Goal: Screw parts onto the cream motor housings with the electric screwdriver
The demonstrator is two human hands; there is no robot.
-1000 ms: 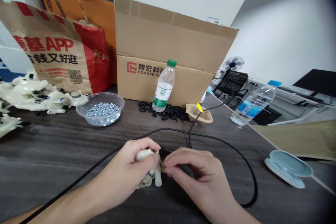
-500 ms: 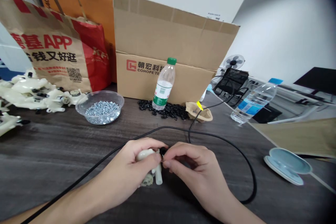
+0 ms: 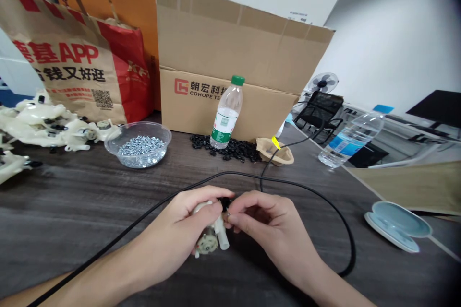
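My left hand (image 3: 187, 220) is wrapped round a white plastic part (image 3: 220, 232) with a round metal motor (image 3: 208, 243) at its lower end. A small black piece (image 3: 225, 203) sits against the part's upper right, beside my left fingertips. My right hand (image 3: 268, 223) is closed in a pinch right at that black piece. Between its thumb and forefinger a tiny shiny bit shows, which looks like a small screw (image 3: 228, 212); most of it is hidden by the fingers.
A clear bowl of screws (image 3: 139, 160) stands behind, with black pieces (image 3: 239, 150), a green-capped bottle (image 3: 226, 115) and a pulp tray (image 3: 286, 157) to its right. White assemblies (image 3: 43, 124) lie left. A black cable (image 3: 306, 187) loops around my hands. An open pale case (image 3: 399, 225) lies right.
The white part has tilted in my left hand, so more of the motor's face shows. My right fingertips stay close to the black piece, and a shiny tip now shows between them.
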